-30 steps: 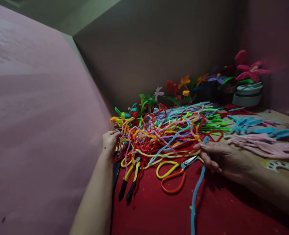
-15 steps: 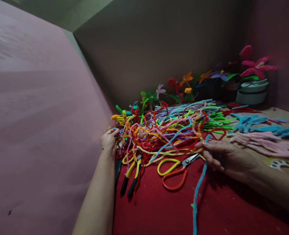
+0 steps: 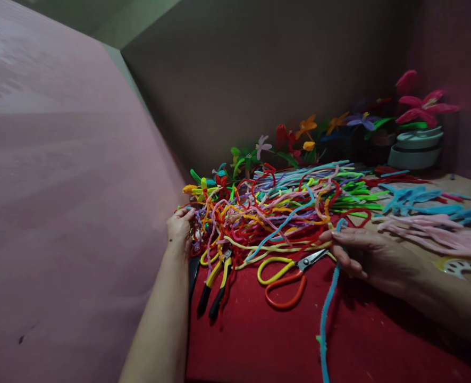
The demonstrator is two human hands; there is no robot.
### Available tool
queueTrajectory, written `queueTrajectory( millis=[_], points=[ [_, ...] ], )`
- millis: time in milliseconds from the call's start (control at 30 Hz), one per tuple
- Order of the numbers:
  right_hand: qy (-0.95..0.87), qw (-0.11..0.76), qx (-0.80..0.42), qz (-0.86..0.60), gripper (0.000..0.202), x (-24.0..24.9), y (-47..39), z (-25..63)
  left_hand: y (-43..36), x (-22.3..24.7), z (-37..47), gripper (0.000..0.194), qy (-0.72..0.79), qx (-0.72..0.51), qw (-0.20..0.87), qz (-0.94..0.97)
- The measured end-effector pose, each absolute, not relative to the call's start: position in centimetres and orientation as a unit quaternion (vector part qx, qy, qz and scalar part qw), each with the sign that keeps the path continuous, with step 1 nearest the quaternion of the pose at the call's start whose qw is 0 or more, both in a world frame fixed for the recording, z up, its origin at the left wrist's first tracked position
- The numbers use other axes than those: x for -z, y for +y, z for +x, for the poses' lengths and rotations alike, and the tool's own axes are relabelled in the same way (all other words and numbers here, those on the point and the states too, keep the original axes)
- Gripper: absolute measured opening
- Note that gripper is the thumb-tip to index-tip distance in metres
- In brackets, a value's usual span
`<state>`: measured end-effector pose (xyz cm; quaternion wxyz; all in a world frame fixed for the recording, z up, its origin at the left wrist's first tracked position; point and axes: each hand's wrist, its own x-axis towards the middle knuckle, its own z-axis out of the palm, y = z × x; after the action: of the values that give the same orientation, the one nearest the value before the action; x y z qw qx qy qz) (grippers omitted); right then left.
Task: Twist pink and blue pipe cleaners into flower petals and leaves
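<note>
My right hand (image 3: 365, 255) pinches a light blue pipe cleaner (image 3: 328, 314), which hangs down over the red table covering (image 3: 259, 340). At the left edge of a tangled heap of coloured pipe cleaners (image 3: 275, 213), my left hand (image 3: 181, 229) is closed, its fingertips together among small bits; what they hold is too small to make out. Between the hands lie scissors (image 3: 285, 276) with one yellow and one red handle, blades pointing to my right hand. Pliers (image 3: 215, 287) with yellow and black handles lie nearer my left hand.
Pipe-cleaner flowers (image 3: 261, 146) stand along the back wall. At the back right a pink flower (image 3: 425, 109) rises from a pale green pot (image 3: 414, 151). Pink pipe cleaners (image 3: 435, 234) and blue ones (image 3: 414, 199) lie on the right. A pink wall (image 3: 72, 213) bounds the left side.
The whole view has shifted slightly. Both hands keep nearly the same pose, and the blue pipe cleaner still hangs from my right hand.
</note>
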<state>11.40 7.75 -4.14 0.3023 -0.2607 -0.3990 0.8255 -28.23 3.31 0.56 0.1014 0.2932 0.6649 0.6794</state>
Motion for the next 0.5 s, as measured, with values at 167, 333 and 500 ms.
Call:
queueTrajectory(
  millis=[167, 333, 500],
  points=[
    [-0.406, 0.308, -0.818, -0.267, 0.02, 4.2, 7.8, 11.3, 2.8, -1.4, -27.5, 0.021, 0.697, -0.643, 0.017, 0.316],
    [-0.438, 0.31, -0.799, -0.272, 0.021, 4.1, 7.4, 11.2, 3.6, -2.6, -23.1, 0.03, 0.704, -0.517, -0.051, 0.485],
    [-0.462, 0.316, -0.786, -0.264, 0.019, 3.7, 7.0, 11.1, 5.1, -1.7, -18.4, 0.061, 0.689, -0.184, -0.057, 0.699]
  ],
)
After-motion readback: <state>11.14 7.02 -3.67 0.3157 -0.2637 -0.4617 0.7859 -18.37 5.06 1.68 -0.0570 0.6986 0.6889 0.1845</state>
